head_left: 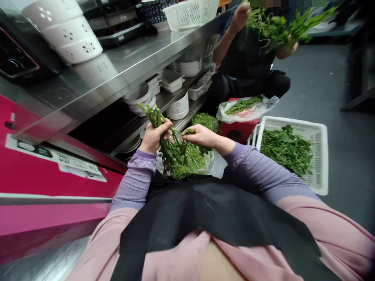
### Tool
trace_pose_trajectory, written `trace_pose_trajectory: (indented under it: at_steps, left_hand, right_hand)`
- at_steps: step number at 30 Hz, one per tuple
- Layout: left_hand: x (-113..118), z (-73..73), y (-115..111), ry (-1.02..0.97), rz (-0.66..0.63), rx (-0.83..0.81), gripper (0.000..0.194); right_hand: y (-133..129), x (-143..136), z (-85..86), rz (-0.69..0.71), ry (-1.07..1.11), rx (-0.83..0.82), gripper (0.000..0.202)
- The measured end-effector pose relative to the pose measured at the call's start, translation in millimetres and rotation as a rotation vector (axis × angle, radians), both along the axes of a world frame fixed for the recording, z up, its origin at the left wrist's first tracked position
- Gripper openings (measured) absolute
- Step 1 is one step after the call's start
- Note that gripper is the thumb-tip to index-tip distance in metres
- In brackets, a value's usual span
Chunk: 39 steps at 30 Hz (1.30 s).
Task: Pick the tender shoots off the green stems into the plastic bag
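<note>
My left hand (154,136) is wrapped round a bunch of green stems (165,150), whose cut ends stick up above the fist while the leafy part hangs below. To its right, my right hand (200,136) pinches a few green stems, the fingers closed on them. Under both hands, a clear plastic bag (215,164) lies spread in front of my black apron, with a heap of thin greens (190,158) in it.
At right stands a white basket (321,156) of leafy greens (287,150). Ahead, a red container (238,130) bears a plastic bag of stems. Beyond it a person (249,54) crouches, holding greens. A steel counter (131,58) with shelved bowls runs along the left.
</note>
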<state>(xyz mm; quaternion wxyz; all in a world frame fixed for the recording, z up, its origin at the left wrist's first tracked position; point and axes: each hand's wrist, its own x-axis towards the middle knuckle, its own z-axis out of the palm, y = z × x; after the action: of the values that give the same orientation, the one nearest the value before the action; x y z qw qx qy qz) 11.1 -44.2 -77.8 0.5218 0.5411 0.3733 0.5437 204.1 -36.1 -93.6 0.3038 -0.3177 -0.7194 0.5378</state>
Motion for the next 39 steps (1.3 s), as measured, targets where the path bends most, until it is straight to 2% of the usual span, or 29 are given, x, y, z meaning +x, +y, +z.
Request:
trace_pose_trajectory:
  at_steps: [3, 6, 8, 9, 12, 14, 17, 19, 22, 27, 30, 33, 35, 39]
  left_hand:
    - [1, 1.9, -4, -0.026, 0.077, 0.038, 0.022]
    - [-7, 14.8, -8, -0.131, 0.220, 0.093, 0.022]
    - [-17, 28.5, -8, -0.206, 0.338, 0.101, 0.022]
    - [-22, 35.3, -8, -0.221, 0.382, 0.089, 0.022]
    - [-35, 49.4, -4, -0.245, 0.468, 0.035, 0.021]
    - [-40, 51.6, -1, -0.262, 0.513, 0.000, 0.022]
    - [-43, 49.1, 3, -0.266, 0.528, -0.045, 0.024]
    - [-44, 47.7, 5, -0.275, 0.514, -0.069, 0.025]
    - [-44, 48.7, 6, -0.313, 0.512, -0.106, 0.025]
    - [-47, 47.4, 8, -0.340, 0.435, -0.122, 0.024]
    - [-48, 40.6, 11, -0.354, 0.379, -0.115, 0.022]
    - [-49, 32.5, 13, -0.374, 0.356, -0.127, 0.019]
    - [-50, 28.7, 15, -0.386, 0.359, -0.141, 0.017]
    - [-50, 29.7, 15, -0.395, 0.394, -0.092, 0.017]
  right_hand:
    - [10, -6, -12.1, -0.200, 0.118, -0.031, 0.024]
    - [33, 4, -40.3, -0.566, 0.175, -0.035, 0.025]
    - [50, 18, -65.1, -0.762, 0.064, 0.001, 0.028]
    - [57, 26, -77.5, -0.770, -0.050, 0.012, 0.028]
    - [64, 42, -105.4, -0.558, -0.455, 0.016, 0.036]
    - [58, 42, -111.8, -0.479, -0.666, 0.108, 0.046]
    - [44, 32, -104.6, -0.517, -0.837, 0.279, 0.034]
    - [35, 26, -94.0, -0.506, -0.845, 0.326, 0.029]
    - [26, 21, -77.9, -0.401, -0.623, 0.247, 0.029]
    - [9, 17, -60.6, 0.122, 0.062, -0.296, 0.037]
    - [-1, 13, -55.3, 0.267, 0.231, -0.434, 0.034]
    - [-8, 9, -51.4, 0.309, 0.258, -0.443, 0.031]
    - [-11, 7, -48.3, 0.278, 0.257, -0.434, 0.027]
    - [-14, 3, -45.1, 0.067, 0.231, -0.420, 0.014]
